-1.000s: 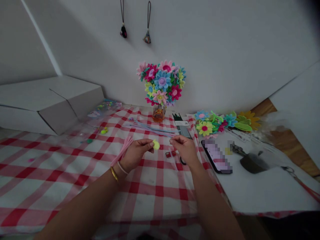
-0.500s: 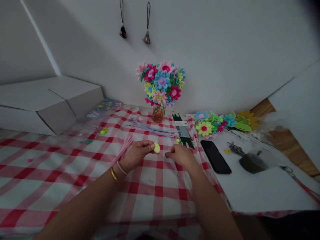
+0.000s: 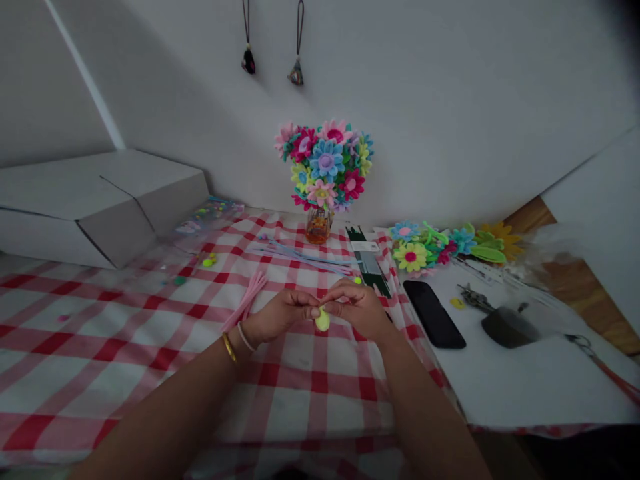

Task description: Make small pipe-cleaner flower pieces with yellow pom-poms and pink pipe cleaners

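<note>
Yellow fuzzy disc (image 3: 323,320) is pinched between closed fingertips of left hand (image 3: 285,313) and right hand (image 3: 357,308); probably light, soft, easily crushed, best gripped by its edge.

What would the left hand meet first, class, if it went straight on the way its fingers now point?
The right hand, most likely: its fingertips are right in front of the left hand's, by the pale yellow piece. Depth there is unclear.
</note>
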